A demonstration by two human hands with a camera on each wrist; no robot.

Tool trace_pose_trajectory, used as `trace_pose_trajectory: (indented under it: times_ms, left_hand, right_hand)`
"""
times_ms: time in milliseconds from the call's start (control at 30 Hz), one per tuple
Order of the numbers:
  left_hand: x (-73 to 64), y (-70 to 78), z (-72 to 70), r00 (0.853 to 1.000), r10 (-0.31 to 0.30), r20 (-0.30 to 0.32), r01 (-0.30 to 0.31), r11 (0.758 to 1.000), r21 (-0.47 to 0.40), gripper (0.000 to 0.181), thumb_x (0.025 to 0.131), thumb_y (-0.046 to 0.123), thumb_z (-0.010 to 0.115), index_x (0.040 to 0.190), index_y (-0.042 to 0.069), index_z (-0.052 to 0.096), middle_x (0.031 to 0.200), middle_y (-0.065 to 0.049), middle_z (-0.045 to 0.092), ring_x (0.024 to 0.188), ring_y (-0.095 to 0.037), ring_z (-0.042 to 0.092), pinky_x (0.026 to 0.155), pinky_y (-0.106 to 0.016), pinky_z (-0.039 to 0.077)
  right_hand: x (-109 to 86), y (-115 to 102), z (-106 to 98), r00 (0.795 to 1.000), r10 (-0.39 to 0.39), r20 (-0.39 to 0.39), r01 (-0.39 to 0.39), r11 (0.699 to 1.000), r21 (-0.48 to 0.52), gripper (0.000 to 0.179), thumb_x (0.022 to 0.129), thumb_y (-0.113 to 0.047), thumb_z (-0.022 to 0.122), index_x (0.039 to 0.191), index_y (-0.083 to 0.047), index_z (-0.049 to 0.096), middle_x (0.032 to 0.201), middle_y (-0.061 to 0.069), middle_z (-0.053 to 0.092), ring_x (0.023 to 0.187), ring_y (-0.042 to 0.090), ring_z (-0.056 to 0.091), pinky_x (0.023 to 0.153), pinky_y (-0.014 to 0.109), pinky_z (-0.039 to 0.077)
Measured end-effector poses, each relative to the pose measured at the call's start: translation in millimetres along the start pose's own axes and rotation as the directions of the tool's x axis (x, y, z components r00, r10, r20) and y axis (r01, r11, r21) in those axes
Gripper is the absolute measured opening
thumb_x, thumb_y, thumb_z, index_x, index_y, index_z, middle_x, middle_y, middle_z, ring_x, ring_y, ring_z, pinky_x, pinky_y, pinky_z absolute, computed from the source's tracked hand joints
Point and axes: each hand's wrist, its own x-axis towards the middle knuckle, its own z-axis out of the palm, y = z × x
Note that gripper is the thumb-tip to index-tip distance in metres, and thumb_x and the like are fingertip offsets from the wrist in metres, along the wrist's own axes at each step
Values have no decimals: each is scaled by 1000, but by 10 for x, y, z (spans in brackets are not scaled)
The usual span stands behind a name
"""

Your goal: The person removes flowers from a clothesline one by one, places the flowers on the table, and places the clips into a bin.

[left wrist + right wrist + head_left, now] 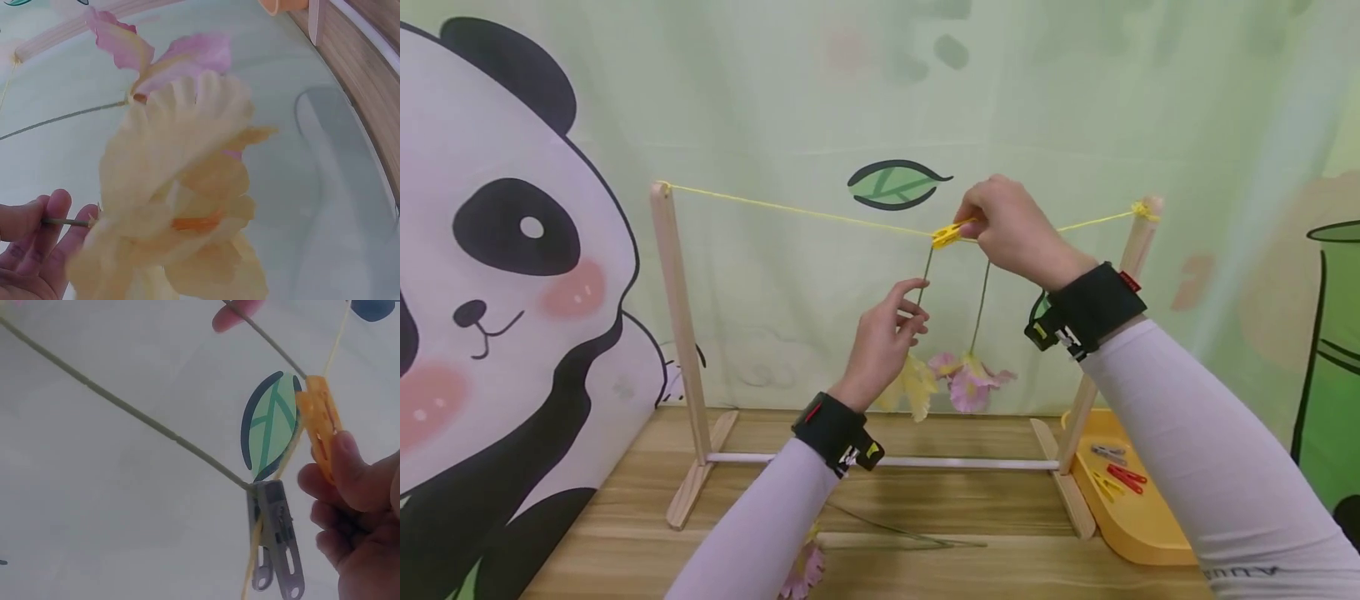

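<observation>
My right hand (1011,229) pinches a yellow clothespin (947,236) at the yellow string (790,207). In the right wrist view the yellow pin's jaws meet the tip of a green stem (275,344). Below it, my left hand (883,337) holds that stem between thumb and fingers, near the pale yellow artificial flower (169,162), which hangs head down. Beside it a pink flower (973,383) hangs from the string by a grey clothespin (275,537), seen in the right wrist view; my right hand hides that pin in the head view.
Two wooden posts (679,325) with feet and a white crossbar (970,463) carry the string. A yellow tray (1138,525) at the right holds grey, red and yellow clothespins (1126,478). Another pink flower (805,571) with long stems (917,537) lies on the table at the front.
</observation>
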Motion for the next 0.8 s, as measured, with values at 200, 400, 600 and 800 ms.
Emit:
trace_pose_trajectory:
  times_ms: [200, 400, 600, 800]
  left_hand:
    - [-39, 13, -22, 1000, 2, -21, -3, 1000, -28, 50, 95, -2, 55, 137, 23, 46, 96, -5, 64, 79, -12, 65, 66, -26, 57]
    - [-101, -11, -59, 998, 18, -56, -20, 999, -38, 49, 94, 1, 58, 135, 25, 49, 94, -2, 64, 79, -10, 65, 67, -25, 57]
    - [-201, -70, -124, 991, 66, -117, -72, 996, -45, 49, 93, 4, 61, 135, 29, 54, 95, -6, 64, 79, -13, 65, 65, -23, 57]
    - [-354, -131, -156, 983, 84, -165, -98, 992, -81, 45, 90, 1, 64, 131, 18, 59, 91, -6, 60, 82, -16, 64, 64, -25, 58]
  right_hand:
    - [-63, 43, -6, 991, 24, -133, -15, 998, 67, 8, 88, 6, 62, 92, 6, 68, 88, 18, 59, 85, 30, 48, 73, 39, 46]
    - [-127, 56, -10, 971, 38, -235, -12, 994, 112, 8, 88, 6, 62, 92, 6, 68, 84, 16, 59, 83, 28, 46, 70, 35, 42]
    - [-210, 57, 25, 956, -5, -293, 38, 994, 107, 6, 85, 4, 67, 91, 4, 69, 82, 14, 62, 82, 28, 45, 74, 37, 38]
    - [-358, 53, 116, 941, -87, -326, 115, 991, 67, 14, 86, -4, 69, 99, 0, 69, 88, 11, 62, 90, 29, 46, 85, 44, 32]
